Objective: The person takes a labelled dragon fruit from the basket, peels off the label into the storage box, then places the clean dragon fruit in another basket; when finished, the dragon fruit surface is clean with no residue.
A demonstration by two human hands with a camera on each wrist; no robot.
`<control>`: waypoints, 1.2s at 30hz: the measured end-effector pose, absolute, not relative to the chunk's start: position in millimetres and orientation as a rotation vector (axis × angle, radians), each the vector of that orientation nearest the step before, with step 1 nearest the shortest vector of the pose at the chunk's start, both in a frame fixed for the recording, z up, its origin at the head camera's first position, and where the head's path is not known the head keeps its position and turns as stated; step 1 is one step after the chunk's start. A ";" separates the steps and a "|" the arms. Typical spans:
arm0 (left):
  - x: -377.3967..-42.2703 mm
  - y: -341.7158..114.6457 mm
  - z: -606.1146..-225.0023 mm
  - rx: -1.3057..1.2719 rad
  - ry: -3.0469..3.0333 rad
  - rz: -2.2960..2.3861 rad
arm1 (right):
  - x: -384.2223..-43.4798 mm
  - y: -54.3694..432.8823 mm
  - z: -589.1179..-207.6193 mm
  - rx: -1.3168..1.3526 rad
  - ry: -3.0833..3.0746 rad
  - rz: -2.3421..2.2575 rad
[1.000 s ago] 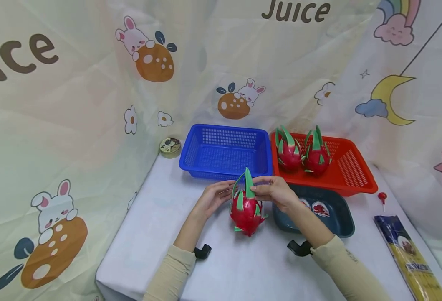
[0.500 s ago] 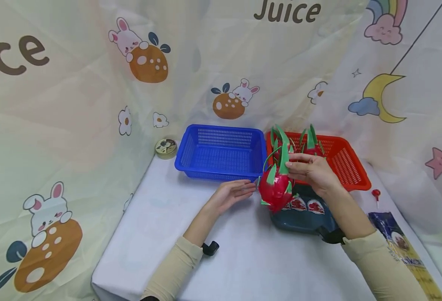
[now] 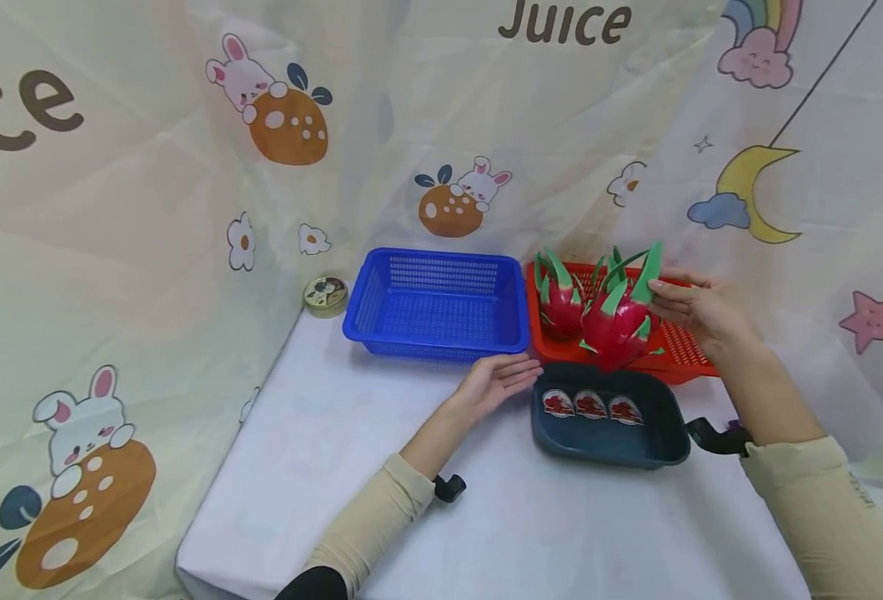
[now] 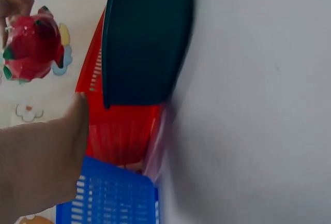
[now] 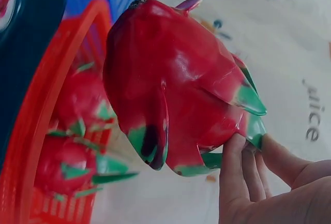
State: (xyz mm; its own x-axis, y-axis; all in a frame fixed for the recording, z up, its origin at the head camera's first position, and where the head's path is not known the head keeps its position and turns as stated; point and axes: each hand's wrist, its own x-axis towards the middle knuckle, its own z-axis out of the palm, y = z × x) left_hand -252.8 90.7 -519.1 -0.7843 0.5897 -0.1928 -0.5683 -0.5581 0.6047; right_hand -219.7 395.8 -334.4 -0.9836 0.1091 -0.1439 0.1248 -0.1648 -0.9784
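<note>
My right hand (image 3: 699, 312) pinches the green leaves of a dragon fruit (image 3: 615, 327), which hangs above the front of the red basket (image 3: 692, 367). In the right wrist view, thumb and fingers grip leaf tips of the same dragon fruit (image 5: 181, 74), with two more dragon fruits lying below in the basket. One of those, another dragon fruit (image 3: 561, 308), shows at the left in the head view; the other is mostly hidden behind the held one. My left hand (image 3: 499, 383), fingers straight and holding nothing, is beside the left end of the dark tray (image 3: 599, 450).
A blue basket (image 3: 449, 325) stands left of the red one. Round stickers (image 3: 589, 405) lie in the dark tray. A round tin (image 3: 325, 296) sits at the table's back left corner. Printed cloth (image 3: 381, 108) hangs close behind the baskets.
My right hand has carried the dragon fruit from the table in front of the blue basket, up and right, over the red basket. My left hand has come away from it and shifted right.
</note>
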 end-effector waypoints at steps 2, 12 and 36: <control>-252.9 98.6 -517.9 -0.012 0.845 2.335 | -223.0 404.6 -333.1 0.319 2.036 -2.371; -256.0 125.5 -519.8 -0.177 0.619 2.464 | -239.5 436.9 -339.6 0.593 2.095 -2.362; -263.0 119.9 -530.9 -0.059 0.588 2.409 | -270.6 482.5 -411.8 1.222 2.031 -2.295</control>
State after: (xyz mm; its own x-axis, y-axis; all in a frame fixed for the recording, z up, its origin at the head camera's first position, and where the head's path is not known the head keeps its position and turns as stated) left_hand -263.0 119.9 -530.9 -0.7882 0.5864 -0.1869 -0.6065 -0.6885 0.3977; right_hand -270.6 482.5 -411.8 -0.7148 0.5626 -0.4153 0.3439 -0.2344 -0.9093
